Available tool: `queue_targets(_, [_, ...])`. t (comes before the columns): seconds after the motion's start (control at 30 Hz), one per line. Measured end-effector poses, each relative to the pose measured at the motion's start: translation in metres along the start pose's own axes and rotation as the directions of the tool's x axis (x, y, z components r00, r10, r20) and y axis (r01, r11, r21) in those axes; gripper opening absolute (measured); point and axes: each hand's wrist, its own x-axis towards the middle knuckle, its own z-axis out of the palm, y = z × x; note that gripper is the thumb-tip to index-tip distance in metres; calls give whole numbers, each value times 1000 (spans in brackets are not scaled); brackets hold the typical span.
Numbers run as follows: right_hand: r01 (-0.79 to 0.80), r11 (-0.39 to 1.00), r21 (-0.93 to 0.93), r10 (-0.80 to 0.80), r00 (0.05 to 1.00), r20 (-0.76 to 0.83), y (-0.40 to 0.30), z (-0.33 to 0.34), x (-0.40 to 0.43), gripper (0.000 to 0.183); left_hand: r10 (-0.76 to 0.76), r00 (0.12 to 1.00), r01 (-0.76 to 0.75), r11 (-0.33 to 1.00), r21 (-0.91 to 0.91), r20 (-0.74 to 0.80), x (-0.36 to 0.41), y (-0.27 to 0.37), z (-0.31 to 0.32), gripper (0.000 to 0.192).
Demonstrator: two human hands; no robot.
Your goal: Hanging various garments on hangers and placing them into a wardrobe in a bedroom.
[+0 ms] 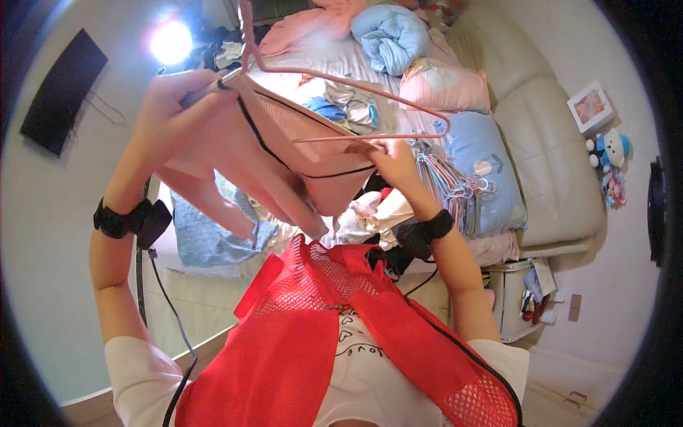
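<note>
A salmon-pink knit garment with black trim (267, 144) is stretched between my hands above the bed. My left hand (181, 115) grips its upper left edge, close to the neck of a pink clothes hanger (352, 82). At the garment's right edge, my right hand (397, 163) pinches the fabric between thumb and fingers. The hanger's right shoulder stands bare above the cloth, and its lower bar runs into the garment. The hanger's left part is hidden behind the cloth and my left hand. Loose folds hang down toward my red mesh vest (277, 331).
Beyond lies a bed (336, 58) with heaped clothes, a rolled blue quilt (389, 40) and a blue pillow (472, 160). Several thin hangers (448, 181) are bunched at the right. A striped blue cloth (208, 229) lies at the near left. Cables hang by my arms.
</note>
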Motion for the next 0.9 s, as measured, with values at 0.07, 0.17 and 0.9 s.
queue_targets(0.07, [-31, 999, 29, 32, 999, -24, 10, -13, 1, 27, -72, 994, 75, 996, -39, 79, -6, -5, -1, 18])
queue_targets(0.17, [25, 997, -66, -30, 997, -70, -3, -32, -1, 28, -58, 995, 54, 997, 57, 78, -16, -23, 2, 18])
queue_targets(0.9, [118, 992, 43, -110, 981, -157, -49, -81, -12, 24, 8, 1000, -6, 989, 150, -17, -31, -53, 18, 14])
